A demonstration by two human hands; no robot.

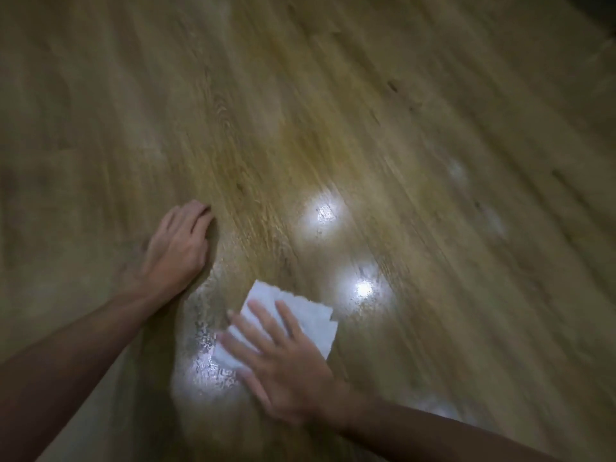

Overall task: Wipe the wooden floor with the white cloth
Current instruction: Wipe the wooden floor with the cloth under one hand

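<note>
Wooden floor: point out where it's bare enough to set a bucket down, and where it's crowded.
Most of the wooden floor is bare: everything beyond both hands, and the wide stretch right of the white cloth. Crowded only near the bottom: the left hand rests on the boards, and the right hand presses the cloth flat beside a wet, shiny streak between them.

The white cloth (300,323), a folded piece with a ragged upper edge, is being pressed flat against the wooden floor (300,111), partly covered from below. The floor, laid in brown grained planks running diagonally, is being lit in bright glossy patches just right of the cloth and at its lower left, where a wet, streaky film is showing.
</note>
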